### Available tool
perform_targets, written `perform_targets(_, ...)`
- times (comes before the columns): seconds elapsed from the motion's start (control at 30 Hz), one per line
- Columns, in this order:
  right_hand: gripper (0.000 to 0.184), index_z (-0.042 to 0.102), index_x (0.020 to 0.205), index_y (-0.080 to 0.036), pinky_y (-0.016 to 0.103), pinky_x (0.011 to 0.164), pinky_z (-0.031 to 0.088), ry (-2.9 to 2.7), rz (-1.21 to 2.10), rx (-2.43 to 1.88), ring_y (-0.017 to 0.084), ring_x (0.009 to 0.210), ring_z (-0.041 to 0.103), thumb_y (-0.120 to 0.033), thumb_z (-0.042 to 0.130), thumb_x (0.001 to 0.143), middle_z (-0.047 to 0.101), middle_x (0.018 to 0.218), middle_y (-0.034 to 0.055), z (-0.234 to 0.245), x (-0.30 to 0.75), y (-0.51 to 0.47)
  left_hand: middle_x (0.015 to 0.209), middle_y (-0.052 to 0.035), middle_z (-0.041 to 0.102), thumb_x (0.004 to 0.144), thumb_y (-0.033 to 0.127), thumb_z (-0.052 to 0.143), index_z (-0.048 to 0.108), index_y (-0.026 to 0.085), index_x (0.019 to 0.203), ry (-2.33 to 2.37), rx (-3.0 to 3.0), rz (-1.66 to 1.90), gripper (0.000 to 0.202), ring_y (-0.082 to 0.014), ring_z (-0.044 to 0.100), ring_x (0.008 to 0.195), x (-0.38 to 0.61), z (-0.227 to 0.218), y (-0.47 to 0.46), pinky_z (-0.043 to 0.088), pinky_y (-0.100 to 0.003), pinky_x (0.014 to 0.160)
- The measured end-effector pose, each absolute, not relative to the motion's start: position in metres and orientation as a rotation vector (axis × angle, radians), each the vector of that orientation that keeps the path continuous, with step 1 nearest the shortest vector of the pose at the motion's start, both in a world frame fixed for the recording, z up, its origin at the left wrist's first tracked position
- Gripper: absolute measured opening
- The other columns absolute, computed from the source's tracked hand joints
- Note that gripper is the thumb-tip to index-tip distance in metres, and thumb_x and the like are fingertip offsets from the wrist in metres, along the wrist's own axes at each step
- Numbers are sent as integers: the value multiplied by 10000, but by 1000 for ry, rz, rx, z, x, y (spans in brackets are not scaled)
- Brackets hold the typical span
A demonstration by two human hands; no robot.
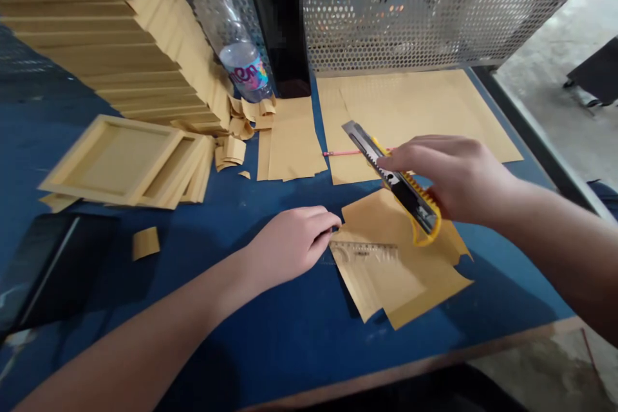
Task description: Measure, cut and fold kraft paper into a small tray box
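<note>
So the person's right hand (pixel 454 174) is wrapped around the back end of a yellow utility knife (pixel 396 183), fingers closed over the handle. The blade is slid out and points up and to the left, and the whole knife is held in the air, tilted, above the paper. The left hand (pixel 290 241) isn't gripping anything. It lies palm down on the table with the fingers loosely curled, and the fingertips rest right at the left edge of a cut brown paper piece (pixel 410 283), about where the end of a clear ruler (pixel 364 251) starts. Can't tell for sure whether they're touching the ruler itself or just the paper.

The ruler lies flat across that paper, which looks like a couple of overlapping odd-shaped pieces sitting near the front edge of the blue table (pixel 193 309).

Further out, behind the knife, there's a big brown sheet (pixel 434 109) with a pink pencil (pixel 340 153) lying at its left edge. Just left of that is a smaller pile of paper strips (pixel 292 141). Far left are some flat cardboard frames (pixel 116 161), stacked and overlapping, with a small scrap (pixel 145 243) in front of them and a dark slab of a device (pixel 48 270) at the corner.

At the back, a tall slanting stack of cardboard (pixel 96 45), a water bottle (pixel 232 32) and a black phone (pixel 282 42) lean against a perforated metal panel (pixel 410 6).
</note>
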State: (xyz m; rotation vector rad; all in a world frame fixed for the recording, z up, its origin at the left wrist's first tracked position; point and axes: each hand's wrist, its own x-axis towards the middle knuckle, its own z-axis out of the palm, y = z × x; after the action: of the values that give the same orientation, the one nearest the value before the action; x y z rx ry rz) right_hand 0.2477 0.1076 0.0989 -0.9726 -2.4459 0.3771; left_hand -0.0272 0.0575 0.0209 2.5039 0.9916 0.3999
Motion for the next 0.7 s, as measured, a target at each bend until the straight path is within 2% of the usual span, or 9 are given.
perform_targets(0.03, 247, 686, 1140, -249, 289, 728, 596, -2402, 420, -885, 175, 832, 748, -286, 728, 899, 776, 962, 8, 100, 240, 98, 1074, -54, 771, 1042, 161, 497, 690, 182, 1133, 999, 2520, 419, 215, -178, 750, 947, -29, 21, 54, 598, -294, 824)
perform_targets(0.1, 342, 608, 1194, -229, 303, 775, 622, -2174, 635, -886, 170, 834, 752, -314, 770, 905, 764, 1047, 39, 95, 224, 78, 1113, -88, 757, 1049, 208, 517, 690, 169, 1120, 1000, 2570, 461, 191, -208, 737, 970, -34, 20, 47, 601, -354, 876)
perform_targets(0.2, 318, 586, 1166, -218, 272, 705, 619, -1870, 925, -959, 171, 804, 762, -301, 763, 915, 749, 946, 27, 74, 211, 54, 1100, -93, 743, 1044, 283, 575, 710, 181, 1070, 933, 2666, 516, 171, -220, 718, 941, -45, 16, 36, 582, -376, 839)
perform_targets(0.3, 289, 603, 1172, -215, 276, 683, 611, -1843, 839, -951, 174, 777, 756, -263, 739, 921, 745, 913, 36, 48, 215, 45, 1066, -67, 748, 1039, 182, 570, 727, 195, 1056, 860, 2742, 589, 159, -210, 711, 955, -57, 8, 31, 548, -354, 811)
perform_targets(0.4, 364, 607, 1212, -206, 312, 685, 624, -1975, 731, -818, 194, 779, 745, -196, 733, 871, 726, 914, 57, 31, 225, 45, 1124, -84, 751, 1024, 70, 526, 727, 177, 1095, 846, 2765, 657, 238, -227, 703, 1042, -63, 1, 33, 544, -376, 877)
perform_targets(0.53, 397, 605, 1229, -202, 325, 637, 619, -2033, 779, -704, 174, 688, 683, -170, 695, 844, 639, 794, 5, 24, 227, 49, 1196, -109, 743, 1012, 14, 471, 719, 152, 1111, 816, 2748, 684, 301, -242, 687, 1130, -64, -2, 37, 542, -400, 959)
perform_targets(0.7, 402, 605, 1234, -176, 291, 615, 587, -2035, 897, -711, 156, 657, 644, -143, 695, 843, 602, 759, -4, 25, 223, 51, 1259, -134, 725, 1018, 26, 473, 715, 121, 1196, 792, 2710, 679, 315, -256, 651, 1191, -67, -6, 32, 497, -456, 1083)
